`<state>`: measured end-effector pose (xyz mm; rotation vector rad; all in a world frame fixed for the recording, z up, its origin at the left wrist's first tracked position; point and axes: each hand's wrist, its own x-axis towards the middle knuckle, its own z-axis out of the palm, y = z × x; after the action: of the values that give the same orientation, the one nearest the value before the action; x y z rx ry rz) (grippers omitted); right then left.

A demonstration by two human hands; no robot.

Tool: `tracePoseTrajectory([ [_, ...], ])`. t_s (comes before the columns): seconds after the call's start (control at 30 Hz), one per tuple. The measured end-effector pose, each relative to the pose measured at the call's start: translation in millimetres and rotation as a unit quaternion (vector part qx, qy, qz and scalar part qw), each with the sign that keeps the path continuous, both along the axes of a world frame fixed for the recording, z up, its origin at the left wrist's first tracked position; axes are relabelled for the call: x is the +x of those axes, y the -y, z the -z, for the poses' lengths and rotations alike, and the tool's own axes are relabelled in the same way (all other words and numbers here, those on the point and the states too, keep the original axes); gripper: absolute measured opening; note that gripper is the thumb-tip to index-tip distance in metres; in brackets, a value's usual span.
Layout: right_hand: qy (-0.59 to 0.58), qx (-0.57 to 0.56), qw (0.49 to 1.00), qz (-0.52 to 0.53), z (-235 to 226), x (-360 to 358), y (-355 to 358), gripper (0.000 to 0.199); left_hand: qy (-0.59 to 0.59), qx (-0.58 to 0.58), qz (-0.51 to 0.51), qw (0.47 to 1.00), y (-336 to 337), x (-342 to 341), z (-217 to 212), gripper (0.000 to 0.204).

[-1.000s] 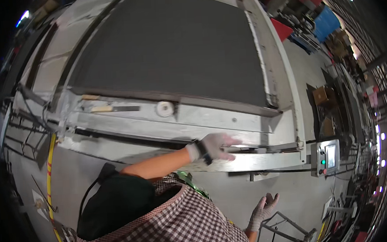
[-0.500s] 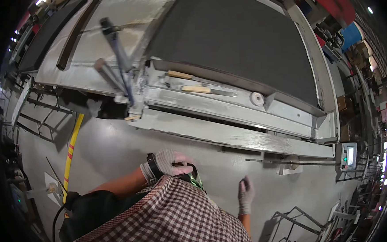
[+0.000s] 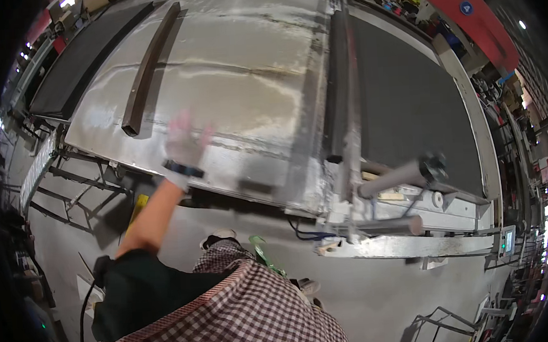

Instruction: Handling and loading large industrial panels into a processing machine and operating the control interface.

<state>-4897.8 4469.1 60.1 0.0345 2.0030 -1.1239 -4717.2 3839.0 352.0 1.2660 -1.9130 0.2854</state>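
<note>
My left hand (image 3: 188,145), in a pale glove with pink fingertips and a black band at the wrist, reaches over the bare metal tabletop (image 3: 232,98). Its fingers look spread, though motion smears them, and nothing shows in them. Nearest to it lies a long brown square metal bar (image 3: 149,78). My right hand is out of sight. To the right, a metal crossbar (image 3: 350,103) with a blurred cylindrical handle (image 3: 394,179) and a grey tube (image 3: 390,228) stands by the left edge of a dark sheet (image 3: 407,94).
Dark flat sheets (image 3: 85,63) are stacked at the far left. A white tape roll (image 3: 437,198) sits on the front ledge, partly behind the handle. A small control display (image 3: 508,241) stands at the right, and a metal frame stand (image 3: 440,324) at the lower right.
My left hand has gone from my waist out over the tabletop. My right hand has left the view. The crossbar and handles now stand further right, nearer the tape roll; the view has turned left.
</note>
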Motion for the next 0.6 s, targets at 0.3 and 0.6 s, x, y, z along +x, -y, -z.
tracePoseTrajectory([
  [0.3, -0.222, -0.046, 0.948, -0.222, -216.9, 50.2, 272.5, 0.044, -0.286, 0.583, -0.064, 0.757, 278.6, 277.9, 105.1, 0.056],
  [0.6, -0.29, -0.055, 0.925, -0.239, -277.1, 80.8, 416.3, 0.043, -0.504, 0.633, 0.274, 0.52, 47.8, 31.1, 150.4, 0.048],
])
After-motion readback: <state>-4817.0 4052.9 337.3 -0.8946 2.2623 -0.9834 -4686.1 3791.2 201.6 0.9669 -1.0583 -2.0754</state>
